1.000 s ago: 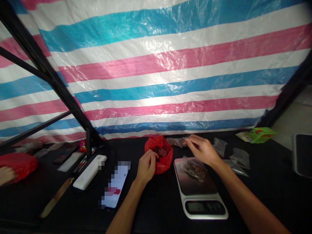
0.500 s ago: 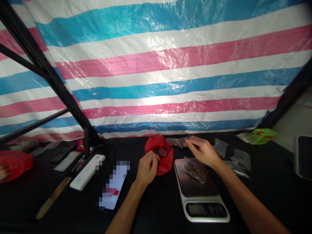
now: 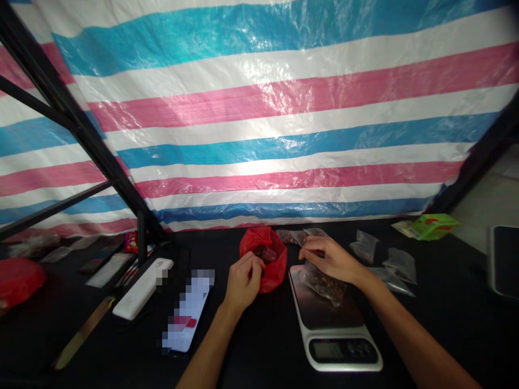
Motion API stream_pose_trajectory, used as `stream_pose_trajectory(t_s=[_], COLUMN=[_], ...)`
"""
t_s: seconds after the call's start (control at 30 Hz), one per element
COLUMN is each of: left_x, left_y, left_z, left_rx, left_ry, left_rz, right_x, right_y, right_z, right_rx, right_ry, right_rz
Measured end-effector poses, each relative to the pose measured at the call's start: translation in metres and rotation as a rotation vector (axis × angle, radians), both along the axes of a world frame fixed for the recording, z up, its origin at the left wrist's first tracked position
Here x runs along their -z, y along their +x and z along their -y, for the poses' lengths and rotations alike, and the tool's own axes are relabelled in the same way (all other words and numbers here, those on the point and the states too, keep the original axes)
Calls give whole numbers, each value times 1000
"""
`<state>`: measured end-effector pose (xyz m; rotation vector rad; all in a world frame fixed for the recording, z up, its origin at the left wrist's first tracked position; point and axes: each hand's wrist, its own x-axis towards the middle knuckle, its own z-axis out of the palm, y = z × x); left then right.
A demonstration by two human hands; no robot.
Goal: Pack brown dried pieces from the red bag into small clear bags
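My left hand (image 3: 244,275) is closed on the near rim of a red plastic bag (image 3: 275,273), which stands with its mouth up and brown pieces and a clear cup-like item inside. My right hand (image 3: 334,259) hovers over the scale with thumb and fingers bent together; what sits between them, if anything, I cannot make out. Just beneath those fingers, a clear plastic bag (image 3: 326,286) of brown pieces lies on the metal plate of a kitchen scale (image 3: 340,316). The digits on its display are too faint to read.
Filled clear bags (image 3: 290,236) lie behind the scale, and several clear bags (image 3: 399,263) lie to its right near a green packet (image 3: 437,227). Leftward are a phone (image 3: 188,313), a white power strip (image 3: 142,289), a flat blade-like strip (image 3: 83,335) and another red bag (image 3: 18,283).
My right hand has come down and toward me, from the filled bags at the back to the bag on the scale. My left hand stays at the red bag's rim.
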<state>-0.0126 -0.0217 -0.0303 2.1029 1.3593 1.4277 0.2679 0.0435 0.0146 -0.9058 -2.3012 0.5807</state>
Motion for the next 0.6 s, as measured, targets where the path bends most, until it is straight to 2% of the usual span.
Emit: stream_pose_trajectory(t_s=[0.37,0.6], left_x=[1,0], left_y=[-1,-2], left_z=[-2,-2], left_rx=[2,-11], left_ry=[-14,-15], left_rz=[4,-14], right_x=[4,0], right_y=[0,0], right_z=[-2,-1], right_rx=[70,53], right_ry=[78,117], right_rz=[29,51])
